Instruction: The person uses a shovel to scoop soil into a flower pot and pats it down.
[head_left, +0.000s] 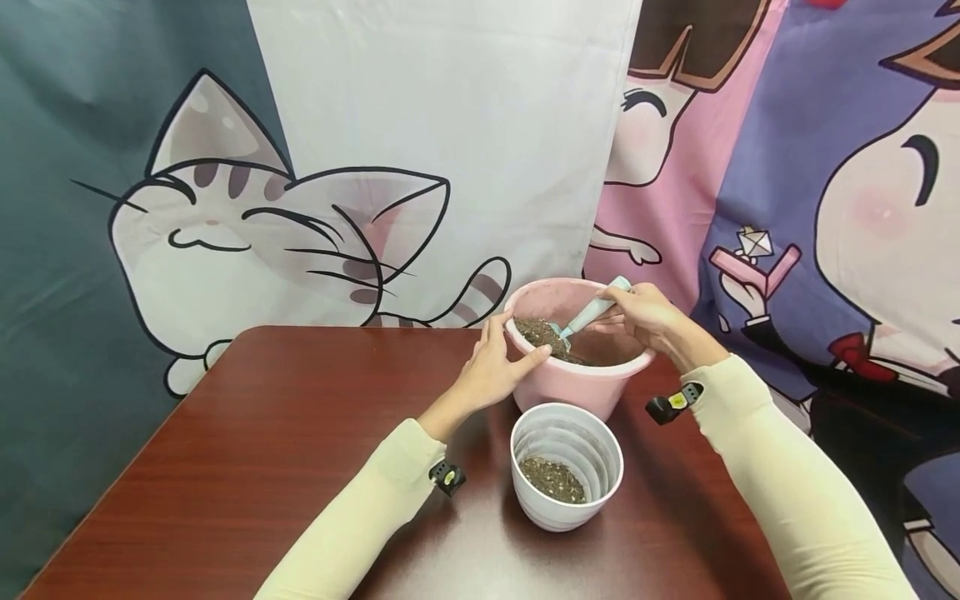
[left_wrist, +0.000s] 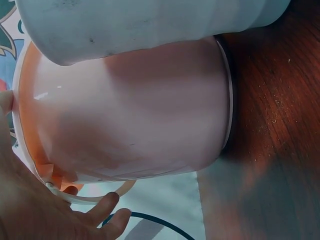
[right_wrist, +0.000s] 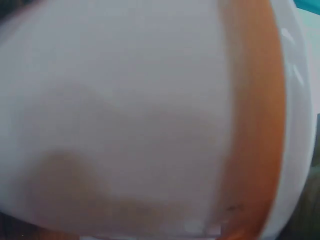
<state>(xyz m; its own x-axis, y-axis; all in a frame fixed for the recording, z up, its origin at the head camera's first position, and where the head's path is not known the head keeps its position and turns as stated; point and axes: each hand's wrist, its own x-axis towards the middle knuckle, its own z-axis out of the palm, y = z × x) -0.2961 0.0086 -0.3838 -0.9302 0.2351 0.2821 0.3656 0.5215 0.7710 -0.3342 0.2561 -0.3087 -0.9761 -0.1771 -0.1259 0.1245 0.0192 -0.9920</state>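
A pink bucket with dark soil in it stands on the table. My left hand grips the bucket's left rim, thumb over the near edge; in the left wrist view, this hand is beside the rim and a pale curved handle. Inside the bucket, my right hand holds a small trowel by its pale blue handle. The trowel's blade is at the soil, partly covered by it. A white ribbed pot in front of the bucket holds a little soil.
The reddish-brown wooden table spreads out to the left of the pots. Behind it hangs a printed cloth with a cartoon cat and figures. The bucket's pink wall fills most of the right wrist view.
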